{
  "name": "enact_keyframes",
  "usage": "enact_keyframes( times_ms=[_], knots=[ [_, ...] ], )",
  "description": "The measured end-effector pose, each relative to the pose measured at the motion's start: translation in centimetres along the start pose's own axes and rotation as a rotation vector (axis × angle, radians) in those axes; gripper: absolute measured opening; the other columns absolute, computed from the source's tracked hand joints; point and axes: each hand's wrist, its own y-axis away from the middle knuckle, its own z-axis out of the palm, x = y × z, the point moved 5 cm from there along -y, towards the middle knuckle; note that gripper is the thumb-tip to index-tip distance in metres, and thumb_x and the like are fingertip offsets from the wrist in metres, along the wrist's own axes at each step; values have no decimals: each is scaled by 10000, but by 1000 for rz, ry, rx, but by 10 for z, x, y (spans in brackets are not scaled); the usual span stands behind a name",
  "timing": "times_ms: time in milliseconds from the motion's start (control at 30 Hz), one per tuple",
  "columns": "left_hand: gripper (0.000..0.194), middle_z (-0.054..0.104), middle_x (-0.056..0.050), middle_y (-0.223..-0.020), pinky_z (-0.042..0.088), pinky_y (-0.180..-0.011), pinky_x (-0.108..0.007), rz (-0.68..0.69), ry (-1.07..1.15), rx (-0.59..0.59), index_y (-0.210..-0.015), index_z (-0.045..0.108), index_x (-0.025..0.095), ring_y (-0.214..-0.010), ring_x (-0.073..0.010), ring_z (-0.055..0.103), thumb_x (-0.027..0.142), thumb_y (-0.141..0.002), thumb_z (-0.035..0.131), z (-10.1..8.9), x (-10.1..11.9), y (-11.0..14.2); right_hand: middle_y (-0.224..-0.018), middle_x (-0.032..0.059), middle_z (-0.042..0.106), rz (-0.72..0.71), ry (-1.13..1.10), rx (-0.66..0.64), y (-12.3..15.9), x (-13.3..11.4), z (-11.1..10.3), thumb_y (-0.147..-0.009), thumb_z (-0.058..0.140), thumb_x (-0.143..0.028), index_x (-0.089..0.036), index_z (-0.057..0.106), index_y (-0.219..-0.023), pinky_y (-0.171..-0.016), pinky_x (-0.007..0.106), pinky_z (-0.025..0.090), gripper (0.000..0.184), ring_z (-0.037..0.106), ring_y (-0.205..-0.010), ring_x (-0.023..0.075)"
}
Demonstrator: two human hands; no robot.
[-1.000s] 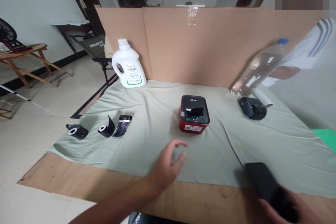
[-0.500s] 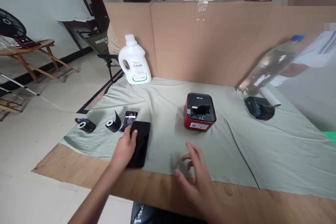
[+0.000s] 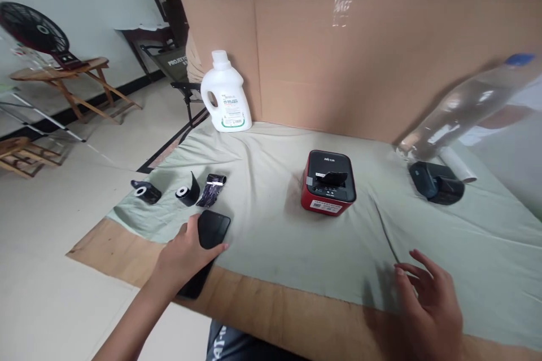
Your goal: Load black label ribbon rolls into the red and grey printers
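My left hand lies across a black smartphone, thumb along one edge and fingers at the other. The phone rests slanted at the table's front edge, its middle hidden under the hand. Over the front right of the cloth hovers my right hand, its fingers loosely bent and apart, holding nothing. Between and behind the hands stands a small red and black printer-like box with a dark piece sticking up from its top. Just beyond the phone lies a shiny black roll, partly unrolled.
Two black rolls with white cores, a standing one and a lying one, sit at the left. A white detergent bottle stands before a cardboard screen. At right are a tilted clear bottle and a black device.
My left hand has drawn the phone toward me and left, turning it and shifting its grip across it. My right hand has moved well to the right. The view has shifted slightly.
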Motion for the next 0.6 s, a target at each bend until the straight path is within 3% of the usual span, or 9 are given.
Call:
enact_keyframes(
  times_ms=[67, 133, 233, 333, 400, 467, 533, 600],
  knots=[
    [814, 709, -197, -1152, 515, -789, -443, -22, 9, -8, -1381, 414, 162, -1041, -438, 698, 624, -757, 657, 1, -1, 11, -1156, 112, 668, 28, -15, 3, -2, 8, 0, -831, 673, -562, -202, 588, -1325, -828, 403, 563, 617, 681, -986, 280],
    [766, 727, -169, -1062, 521, -787, -434, -17, 128, -38, -1349, 425, 165, -1001, -407, 709, 576, -756, 682, 7, 9, 22, -1150, 108, 693, -7, -14, -86, 2, 6, 10, -836, 669, -551, -205, 648, -1228, -873, 414, 567, 524, 691, -978, 278],
    [692, 716, -142, -1124, 535, -860, -421, 102, 469, -102, -1310, 455, 198, -1052, -344, 697, 495, -749, 731, 26, 54, 41, -1167, 104, 730, -75, -69, -419, 36, -13, 45, -849, 667, -511, -230, 705, -1164, -937, 427, 581, 424, 713, -1023, 285],
    [650, 690, -119, -1137, 530, -899, -428, 197, 747, -205, -1248, 471, 207, -1058, -312, 671, 453, -729, 774, 53, 117, 66, -1406, 111, 649, -78, -244, -801, 97, -39, 89, -845, 703, -466, -261, 569, -1438, -1082, 468, 530, 641, 637, -1273, 302],
    [631, 675, -115, -1118, 523, -902, -427, 215, 844, -285, -1235, 458, 198, -1032, -294, 654, 431, -740, 772, 71, 154, 86, -1456, 124, 611, -12, -313, -741, 120, -44, 104, -866, 684, -495, -238, 528, -1471, -1110, 473, 508, 675, 565, -1369, 309],
    [544, 659, -119, -1144, 507, -928, -419, 287, 900, -384, -1228, 471, 196, -1045, -275, 631, 415, -800, 724, 84, 181, 104, -1399, 129, 652, 129, -371, -599, 121, -34, 103, -906, 622, -555, -219, 566, -1415, -1068, 456, 538, 613, 595, -1333, 310],
    [428, 642, -117, -1171, 487, -957, -406, 393, 906, -468, -1202, 512, 202, -1056, -255, 606, 400, -858, 672, 93, 195, 117, -1305, 124, 706, 290, -380, -431, 101, -9, 77, -889, 609, -629, -209, 599, -1352, -961, 437, 594, 625, 675, -1205, 318],
    [351, 629, -108, -1170, 486, -938, -382, 447, 896, -519, -1178, 540, 207, -1013, -231, 596, 393, -896, 636, 100, 194, 120, -1200, 119, 745, 379, -249, -224, 63, 24, 25, -822, 642, -693, -203, 625, -1291, -826, 430, 619, 679, 723, -1064, 333]
  ],
)
